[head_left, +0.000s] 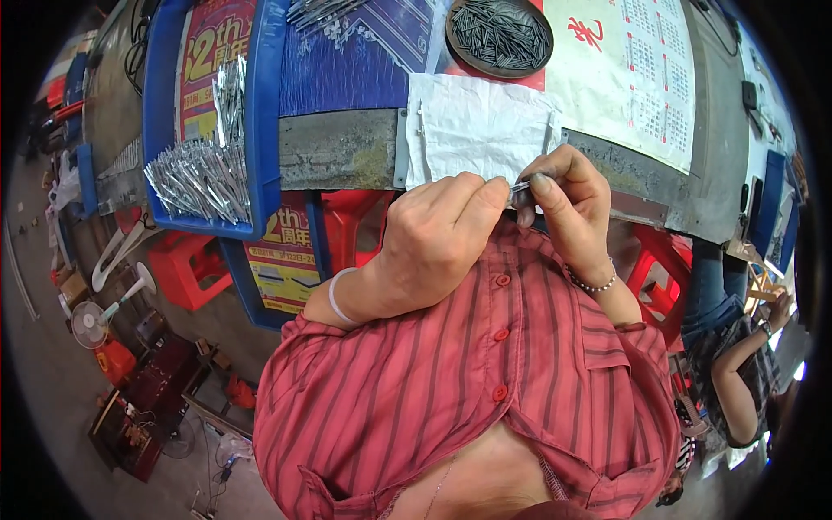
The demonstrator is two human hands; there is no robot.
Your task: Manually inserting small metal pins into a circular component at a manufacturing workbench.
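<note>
Nearest, we are wearing a red striped shirt [416,373]. Leftward, a blue tray [263,113] of thin silvery strips [204,178] is jutting past the edge of the bench [338,156]; bare, worn metal is showing between it and a crumpled white cloth [485,126]. By the cloth's near edge, our left hand [442,230] and right hand [576,199] are pinching a small metal piece [519,186]. Rightward, a printed sheet [646,78] is lying.

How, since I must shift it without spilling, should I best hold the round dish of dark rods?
Probably by the rim, at opposite left and right edges, coming from the wearer's side. The round dish sits level with loose rods heaped inside, so a balanced two-sided hold should limit tipping; its far edge is outside the picture.
</note>
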